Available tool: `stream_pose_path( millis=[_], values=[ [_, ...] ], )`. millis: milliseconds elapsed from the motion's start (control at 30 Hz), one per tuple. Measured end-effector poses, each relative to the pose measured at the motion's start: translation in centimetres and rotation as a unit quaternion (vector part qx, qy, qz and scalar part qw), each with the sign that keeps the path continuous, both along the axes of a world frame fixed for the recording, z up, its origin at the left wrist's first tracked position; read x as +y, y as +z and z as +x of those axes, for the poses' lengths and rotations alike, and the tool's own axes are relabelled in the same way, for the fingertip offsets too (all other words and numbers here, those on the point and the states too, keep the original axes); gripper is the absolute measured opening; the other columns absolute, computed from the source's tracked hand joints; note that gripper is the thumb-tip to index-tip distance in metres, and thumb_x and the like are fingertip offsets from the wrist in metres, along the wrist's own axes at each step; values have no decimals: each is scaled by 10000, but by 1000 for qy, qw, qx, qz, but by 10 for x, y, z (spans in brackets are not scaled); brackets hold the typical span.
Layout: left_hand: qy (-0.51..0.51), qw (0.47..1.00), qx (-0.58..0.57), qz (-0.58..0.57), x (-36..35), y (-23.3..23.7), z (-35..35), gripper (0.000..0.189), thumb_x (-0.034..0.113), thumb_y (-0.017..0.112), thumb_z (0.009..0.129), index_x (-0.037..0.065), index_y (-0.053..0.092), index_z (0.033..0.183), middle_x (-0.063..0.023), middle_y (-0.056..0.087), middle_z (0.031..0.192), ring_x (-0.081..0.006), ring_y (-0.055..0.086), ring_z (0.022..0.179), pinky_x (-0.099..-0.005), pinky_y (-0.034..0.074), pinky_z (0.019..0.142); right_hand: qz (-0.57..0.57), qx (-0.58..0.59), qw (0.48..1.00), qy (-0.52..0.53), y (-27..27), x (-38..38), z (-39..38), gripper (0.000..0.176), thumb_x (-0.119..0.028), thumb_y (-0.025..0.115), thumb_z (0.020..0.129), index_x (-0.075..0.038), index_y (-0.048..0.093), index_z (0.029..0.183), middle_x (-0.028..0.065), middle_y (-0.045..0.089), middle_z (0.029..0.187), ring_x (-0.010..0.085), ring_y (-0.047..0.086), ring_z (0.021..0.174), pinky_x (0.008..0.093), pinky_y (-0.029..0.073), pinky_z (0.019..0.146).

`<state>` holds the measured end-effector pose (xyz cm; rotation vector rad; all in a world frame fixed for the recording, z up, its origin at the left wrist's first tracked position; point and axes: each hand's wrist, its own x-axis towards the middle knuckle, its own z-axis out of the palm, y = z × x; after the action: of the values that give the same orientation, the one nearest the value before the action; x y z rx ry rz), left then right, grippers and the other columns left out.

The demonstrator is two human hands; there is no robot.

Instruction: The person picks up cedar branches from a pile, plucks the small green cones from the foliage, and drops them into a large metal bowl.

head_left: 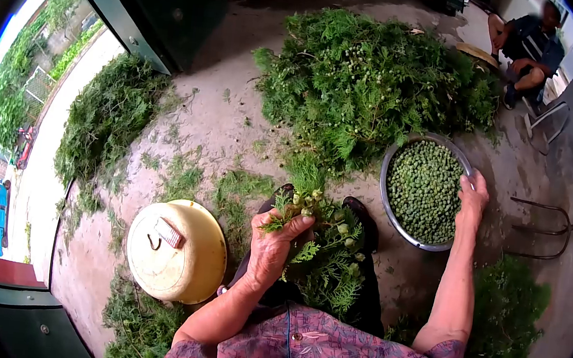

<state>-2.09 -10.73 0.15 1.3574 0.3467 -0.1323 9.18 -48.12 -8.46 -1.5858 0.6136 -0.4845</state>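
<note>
My left hand point(275, 242) is closed around a green sprig point(306, 194) with pale green cones on it, in front of my lap. More leafy branches point(333, 264) with cones lie across my lap. My right hand point(471, 198) is at the right rim of a round metal bowl point(389, 202) full of small green cones point(423, 190). Its fingers are bent at the rim and partly hidden, so whether they grip it or hold cones is unclear. The bowl rests beside a big heap of green branches point(373, 83).
An upturned yellow basin point(176, 265) with a small striped object on top stands at the left. Branch piles lie at the far left point(108, 118), lower left point(138, 324) and lower right point(505, 328). Another person point(534, 48) sits at the upper right, near metal chair frames point(553, 231).
</note>
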Motion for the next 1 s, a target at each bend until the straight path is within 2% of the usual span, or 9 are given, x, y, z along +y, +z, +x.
stream_pose_path(
  millis=[33,133,167,300,333,367,533,833,1000],
  values=[
    [4,1000,8,-7,-1,1,0,68,82,654,776,30,616,752,-28,600,632,-109,535,564,-228,422,560,20,-54,993,106,30,41,-9,299,-8,620,778,-10,587,1075,62,611,959,115,589,803,233,468,662],
    [8,999,33,-23,-3,3,1,70,62,648,777,53,598,728,-28,596,633,-104,536,571,-230,431,538,-80,-137,926,344,89,142,-46,185,-39,615,808,-38,633,992,44,601,925,103,600,740,193,481,554],
    [6,999,41,-24,-3,4,1,76,52,646,777,63,588,731,-32,599,647,-105,537,575,-230,434,529,-167,-223,883,377,93,166,-53,240,-87,640,799,-55,609,1035,61,573,976,123,597,755,215,507,581],
    [48,996,24,-75,-2,-7,-4,141,16,647,771,99,533,779,-45,601,723,-123,547,583,-226,445,492,-318,-274,810,409,109,221,-75,460,-261,713,724,-50,533,1091,118,512,1031,255,561,844,329,499,680],
    [70,994,5,-80,-6,-7,-3,75,52,615,809,18,625,743,-4,573,617,-67,499,499,-202,392,450,-318,-275,809,412,104,229,-75,503,-316,725,696,-45,534,1074,125,504,997,291,540,855,363,477,710],
    [69,996,-7,-64,-6,-7,-4,72,50,612,808,17,621,745,-3,570,619,-64,498,508,-203,396,454,-354,-287,791,409,99,233,-72,499,-319,719,703,-51,528,1079,116,495,957,275,541,820,351,479,674],
    [37,999,-27,-27,1,-16,-8,70,36,626,791,14,593,733,13,547,615,-51,484,544,-212,406,471,-325,-262,813,406,91,243,-72,430,-307,714,718,-46,525,1001,102,477,858,260,545,688,339,473,566],
    [-12,997,-74,18,0,-20,-8,53,68,623,824,37,642,786,18,563,645,-58,474,526,-195,367,466,-237,-264,859,370,72,252,-72,206,-62,629,787,-18,477,919,133,488,773,318,539,640,361,462,537],
    [-16,999,-35,-10,-5,-4,-9,76,79,635,820,25,660,867,40,557,659,-41,461,560,-187,353,488,-130,-183,907,355,76,254,-81,123,-82,573,845,-8,487,891,104,533,720,195,524,584,298,451,545]
  ],
)
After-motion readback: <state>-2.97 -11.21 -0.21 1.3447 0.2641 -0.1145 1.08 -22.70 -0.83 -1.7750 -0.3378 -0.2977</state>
